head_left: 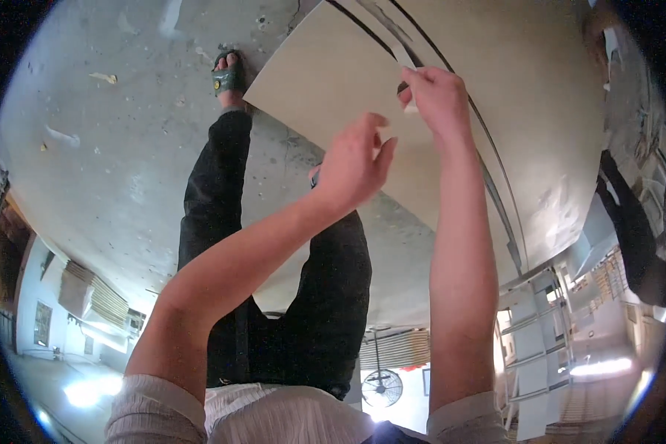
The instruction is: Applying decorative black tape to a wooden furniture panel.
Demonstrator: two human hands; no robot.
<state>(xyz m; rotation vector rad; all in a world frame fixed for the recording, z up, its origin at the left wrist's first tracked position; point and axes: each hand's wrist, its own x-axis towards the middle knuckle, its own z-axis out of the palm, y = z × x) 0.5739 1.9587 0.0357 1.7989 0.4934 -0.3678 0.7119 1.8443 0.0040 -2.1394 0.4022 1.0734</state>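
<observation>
My right hand (440, 100) is closed on a narrow white strip (402, 55) that looks like tape, its fingers pinched together. The strip runs up from the fingers along a dark line on a large beige panel (333, 81). A short white end pokes out below the fingers, beside a small dark piece I cannot make out. My left hand (355, 159) hovers lower and to the left, above the panel's near edge. Its fingers are curved and apart from the thumb, with nothing held in them.
Long black lines (488, 140) cross the panel. My sandalled foot (228, 78) stands on the grey floor (140, 140) by the panel's left corner. Scraps lie on that floor. A person in dark trousers (633, 229) is at the far right. A round fan (381, 387) shows at the bottom.
</observation>
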